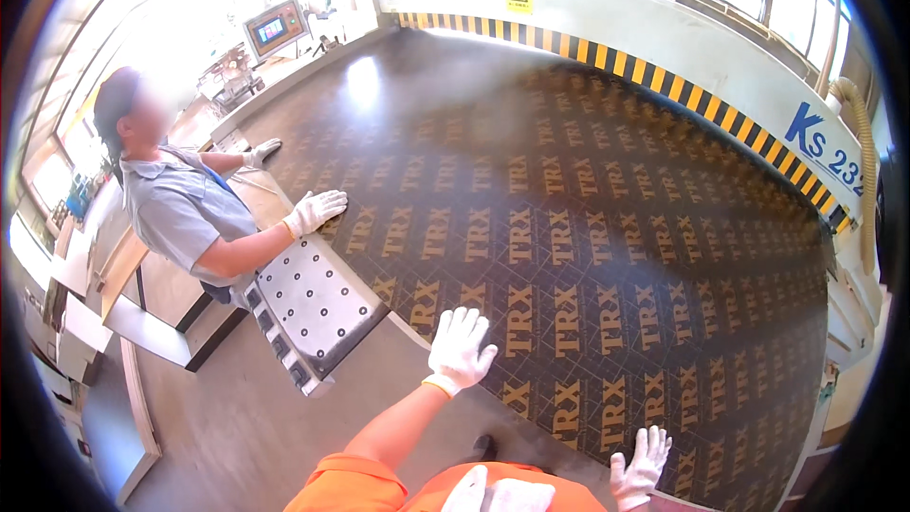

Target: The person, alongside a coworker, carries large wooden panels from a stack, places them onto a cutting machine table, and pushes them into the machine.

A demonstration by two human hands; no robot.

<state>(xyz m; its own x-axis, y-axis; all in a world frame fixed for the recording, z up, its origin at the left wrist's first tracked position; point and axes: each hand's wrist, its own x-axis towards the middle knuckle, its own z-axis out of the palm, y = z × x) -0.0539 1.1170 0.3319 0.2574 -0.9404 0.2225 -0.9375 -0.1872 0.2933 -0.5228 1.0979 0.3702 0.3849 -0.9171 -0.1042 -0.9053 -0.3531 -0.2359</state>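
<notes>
The dark patterned panel (626,256) lay flat before you, spanning the machine bed from your near edge to the white beam (645,33) with its striped lower border (664,83) on the far side. Your gloved left hand (460,349) was spread palm down at its near left edge, fingers extended, clasping nothing. Your gloved right hand (641,469) was at the near edge farther right, fingers fanned and gripping nothing; you could not tell whether it pressed on the surface or hung just above. At the left, a co-worker (185,209) had one gloved hand (316,212) on the panel's edge, beyond the dotted metal side table (322,303).

By its breadth, the panel was probably heavy and stiff, awkward for one person to lift. The glare at the far left suggested a smooth face, likely slippery under fabric gloves, so the edges and corners offered surer holds, with hands set wide apart.
</notes>
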